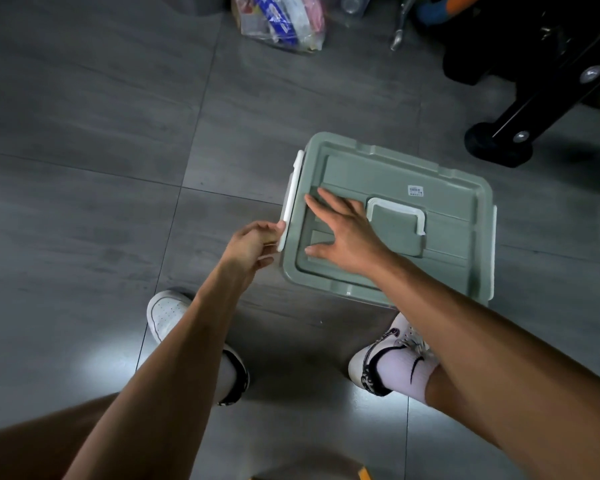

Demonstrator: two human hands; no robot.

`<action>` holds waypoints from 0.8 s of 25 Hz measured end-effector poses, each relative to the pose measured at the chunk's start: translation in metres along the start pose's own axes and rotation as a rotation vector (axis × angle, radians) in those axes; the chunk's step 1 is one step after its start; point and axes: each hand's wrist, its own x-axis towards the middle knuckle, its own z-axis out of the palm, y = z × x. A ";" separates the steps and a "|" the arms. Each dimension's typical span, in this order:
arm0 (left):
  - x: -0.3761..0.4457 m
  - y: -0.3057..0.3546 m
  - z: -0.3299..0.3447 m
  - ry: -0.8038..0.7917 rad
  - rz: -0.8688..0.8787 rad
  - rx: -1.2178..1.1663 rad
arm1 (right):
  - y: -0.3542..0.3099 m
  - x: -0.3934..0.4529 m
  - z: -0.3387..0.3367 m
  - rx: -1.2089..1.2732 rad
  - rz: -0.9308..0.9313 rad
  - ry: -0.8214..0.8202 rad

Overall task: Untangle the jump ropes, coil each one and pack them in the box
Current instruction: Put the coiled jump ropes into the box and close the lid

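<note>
A grey-green plastic box (444, 216) stands on the floor with its lid on, a white carry handle (397, 214) lying flat in the middle of the lid. My left hand (253, 242) grips the lower end of the long white latch (291, 199) on the box's left side. My right hand (343, 233) lies flat on the lid with fingers spread, just left of the carry handle. A second white latch (493, 251) shows on the box's right side. No jump rope is visible.
The floor is grey tile (101, 133). A clear plastic bag of packets (281, 20) lies at the back. A black stand with round feet (499, 143) rises at the right. My two feet in white shoes (167, 315) are just in front of the box.
</note>
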 end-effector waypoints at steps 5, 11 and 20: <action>-0.025 0.006 0.006 0.257 0.580 0.587 | 0.020 -0.032 -0.018 0.268 0.080 0.107; -0.054 -0.005 0.073 -0.095 0.880 1.382 | 0.077 -0.119 -0.039 0.257 0.150 0.014; -0.038 -0.016 0.116 0.005 0.664 1.465 | 0.134 -0.159 -0.058 0.493 0.248 0.075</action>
